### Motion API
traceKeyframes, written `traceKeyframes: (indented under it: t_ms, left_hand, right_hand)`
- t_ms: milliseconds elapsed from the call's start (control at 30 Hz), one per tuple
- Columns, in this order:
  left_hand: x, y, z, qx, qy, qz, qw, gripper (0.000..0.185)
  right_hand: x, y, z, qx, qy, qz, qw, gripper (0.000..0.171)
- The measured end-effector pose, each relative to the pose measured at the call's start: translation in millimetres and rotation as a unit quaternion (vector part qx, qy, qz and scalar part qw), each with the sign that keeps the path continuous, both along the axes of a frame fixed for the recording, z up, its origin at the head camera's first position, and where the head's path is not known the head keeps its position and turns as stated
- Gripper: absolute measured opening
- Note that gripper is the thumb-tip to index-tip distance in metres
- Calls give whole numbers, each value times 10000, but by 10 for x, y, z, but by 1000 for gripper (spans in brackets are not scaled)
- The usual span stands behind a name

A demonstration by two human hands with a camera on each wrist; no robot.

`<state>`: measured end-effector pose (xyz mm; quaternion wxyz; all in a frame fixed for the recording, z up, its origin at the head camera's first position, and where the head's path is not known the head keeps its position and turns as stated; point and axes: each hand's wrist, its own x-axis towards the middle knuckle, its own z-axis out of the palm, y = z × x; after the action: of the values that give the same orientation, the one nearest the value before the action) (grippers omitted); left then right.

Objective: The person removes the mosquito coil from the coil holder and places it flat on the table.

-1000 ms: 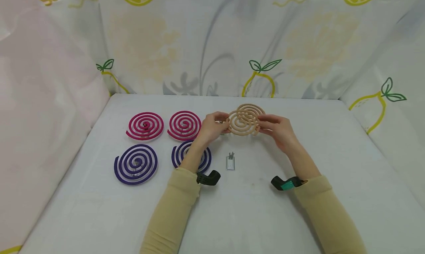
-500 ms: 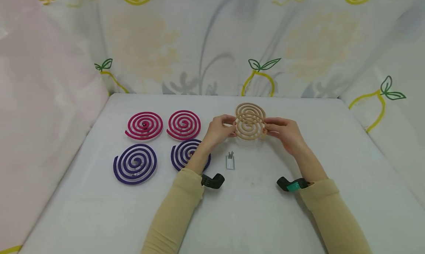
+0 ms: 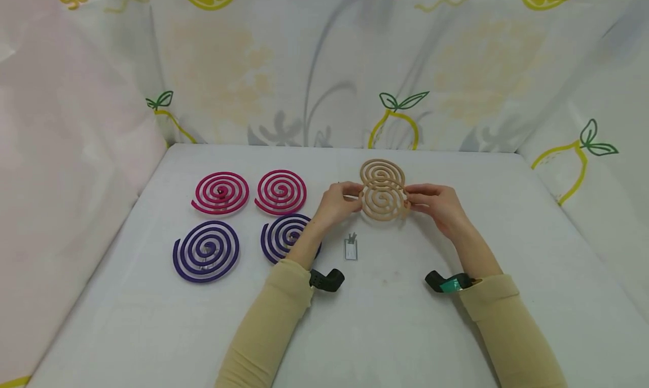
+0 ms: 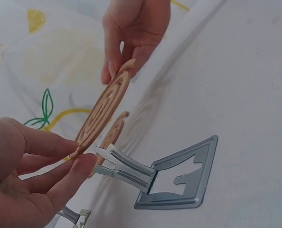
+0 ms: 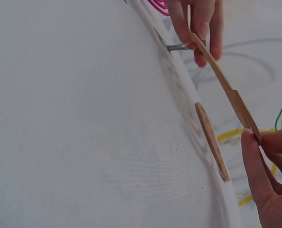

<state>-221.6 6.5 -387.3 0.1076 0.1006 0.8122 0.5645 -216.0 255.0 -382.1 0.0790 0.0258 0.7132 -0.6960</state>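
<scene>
Pinching a tan spiral coil [image 3: 383, 202] by its opposite edges, the left hand [image 3: 337, 203] and the right hand [image 3: 437, 203] hold it lifted off the surface [image 3: 395, 320]. The left fingers [image 4: 60, 159] close on the coil's left rim between thumb and fingertips; the right fingers [image 5: 255, 164] clamp its right rim the same way. From the wrist views the coil stands tilted on edge in the air, with a second tan coil [image 3: 381, 171] lying flat just beyond it, on the far side.

Near the hands, a small metal stand [image 3: 351, 247] sits on the surface with its prong raised; a further bit of metal shows at the bottom edge of the left wrist view, too cut off to identify. To the left lie two pink coils [image 3: 221, 192] in the far row and two purple coils [image 3: 205, 251] in the near row, the right purple one partly hidden by the left forearm.

White cloth covers the surface. Pale sheeting printed with lemons and green leaves hangs around it on three sides, and yellow lettering at its top edge reads "Sour", cut off by the frame.
</scene>
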Motion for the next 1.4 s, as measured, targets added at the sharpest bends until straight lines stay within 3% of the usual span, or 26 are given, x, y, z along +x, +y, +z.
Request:
traceKeyframes:
  t_ms: [167,500,833,1400]
  left_hand:
    - [-2,14,-29,-344,56,-141,9993,35]
    - [-6,53,-81,-369,-40,-120,9992,39]
    - [6,49,-66,-267,-193,-172,9993,40]
    - [16,42,-12,-617,-364,-485,9963,41]
  right_hand:
    - [10,31,-14,101,-43,-36,9999,43]
    - [0,86,-75,287,-177,-90,9994,45]
    - [-2,91,-112,310,-135,-35,9994,48]
    - [17,99,-87,881,-91,36,9961,43]
